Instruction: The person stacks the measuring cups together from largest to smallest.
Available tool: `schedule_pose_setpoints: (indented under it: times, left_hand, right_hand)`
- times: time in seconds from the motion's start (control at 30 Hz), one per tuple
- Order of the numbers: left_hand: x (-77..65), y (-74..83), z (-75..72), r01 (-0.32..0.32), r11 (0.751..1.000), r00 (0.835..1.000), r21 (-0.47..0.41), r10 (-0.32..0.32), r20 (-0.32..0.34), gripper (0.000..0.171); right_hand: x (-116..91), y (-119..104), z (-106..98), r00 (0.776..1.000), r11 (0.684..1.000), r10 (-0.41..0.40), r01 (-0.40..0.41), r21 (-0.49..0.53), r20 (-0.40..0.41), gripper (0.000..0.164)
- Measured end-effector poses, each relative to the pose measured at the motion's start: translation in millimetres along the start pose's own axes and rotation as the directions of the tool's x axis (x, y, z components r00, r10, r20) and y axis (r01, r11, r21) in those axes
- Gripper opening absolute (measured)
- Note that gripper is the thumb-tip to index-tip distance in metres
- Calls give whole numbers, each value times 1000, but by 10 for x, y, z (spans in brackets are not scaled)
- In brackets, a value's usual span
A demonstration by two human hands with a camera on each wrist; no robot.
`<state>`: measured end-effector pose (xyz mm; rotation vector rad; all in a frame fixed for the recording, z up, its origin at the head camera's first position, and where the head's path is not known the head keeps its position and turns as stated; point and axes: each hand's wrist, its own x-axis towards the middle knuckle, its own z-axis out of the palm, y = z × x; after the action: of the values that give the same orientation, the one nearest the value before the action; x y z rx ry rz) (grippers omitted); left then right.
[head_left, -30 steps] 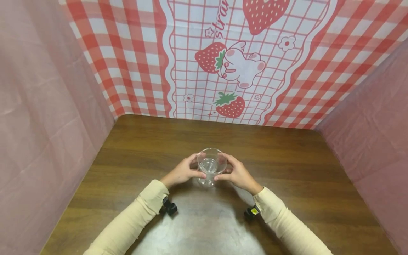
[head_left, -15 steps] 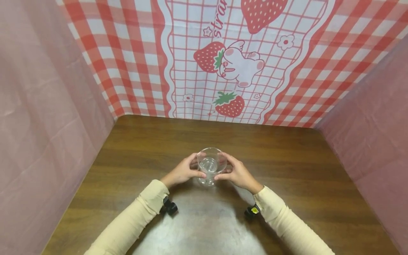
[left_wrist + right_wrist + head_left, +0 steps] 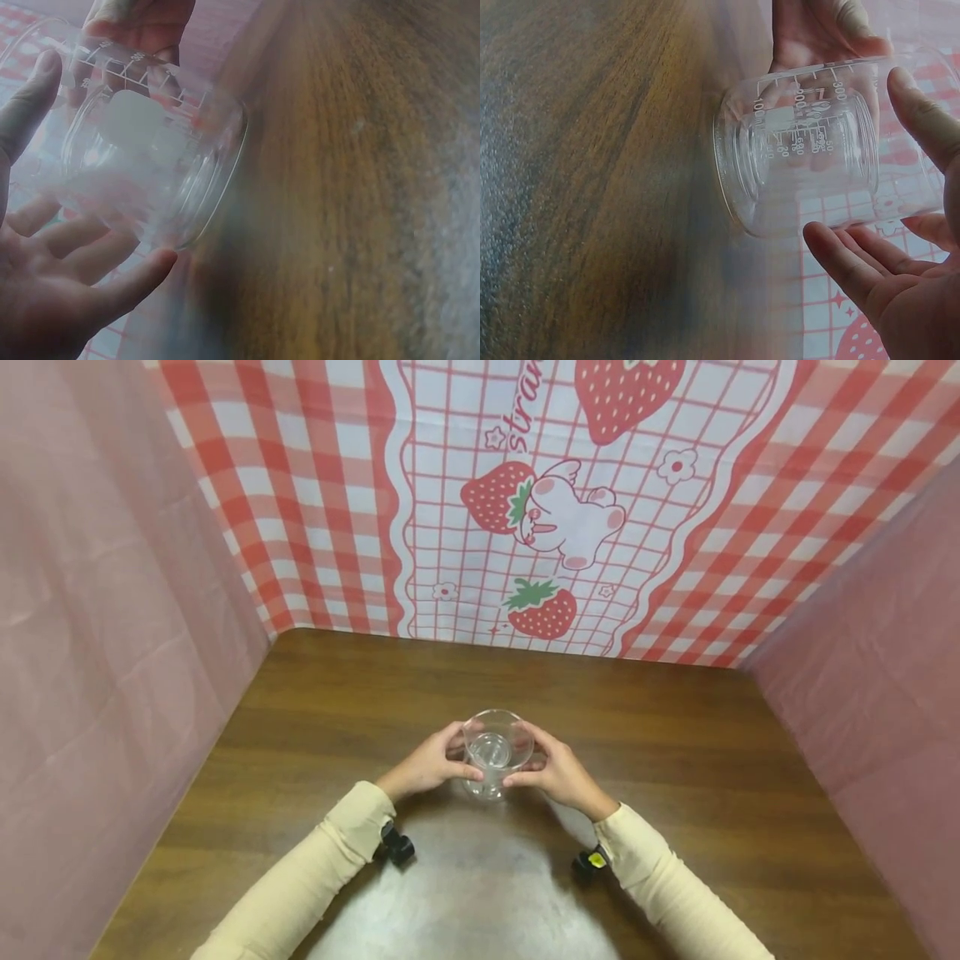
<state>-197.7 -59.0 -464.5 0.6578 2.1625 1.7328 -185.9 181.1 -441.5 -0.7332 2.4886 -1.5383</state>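
A clear glass beaker (image 3: 497, 787) with white volume marks stands upright at the middle of the table. In the right wrist view a smaller beaker (image 3: 802, 150), with its own printed scale, sits inside the larger one. My left hand (image 3: 429, 767) holds the larger beaker's left side, thumb in front and fingers behind. From the right, my right hand (image 3: 564, 770) holds the wall the same way, the two thumbs a short gap apart. Both wrist views show the fingers spread along the glass, and the beaker's base is right at the tabletop.
The brown wooden table (image 3: 675, 735) reaches back to a red-and-white checked cloth (image 3: 330, 527) with strawberry prints. Pink curtains (image 3: 112, 627) hang along both sides. A small black camera (image 3: 397, 845) is strapped under each cream sleeve (image 3: 315, 868).
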Motion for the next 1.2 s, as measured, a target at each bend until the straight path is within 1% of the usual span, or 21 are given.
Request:
schedule_pose_setpoints:
  times: [0.2,0.5,0.7,0.83,1.03,1.2]
  left_hand:
    - [-16,-19,7,-6,1000,1000,-1,6,-11,77]
    - [-17,-9,-14,-29,999,1000,22,29,-3,76]
    - [-31,-4,5,-25,999,1000,21,25,3,77]
    - [-42,-16,6,-24,999,1000,27,24,11,77]
    - [-37,-15,-2,-20,1000,1000,5,20,22,78]
    - [-40,13,-11,-9,1000,999,-20,10,34,78]
  right_hand:
    - [1,19,33,1000,1000,-3,3,10,-9,83]
    - [3,6,21,1000,1000,-5,5,0,-7,85]
    - [-16,26,29,1000,1000,22,-22,1,-3,85]
    - [-26,29,27,999,999,41,-41,-15,5,86]
    - [-31,22,9,999,998,33,-32,-50,16,86]
    - [-28,-16,-3,999,998,37,-36,-54,26,85]
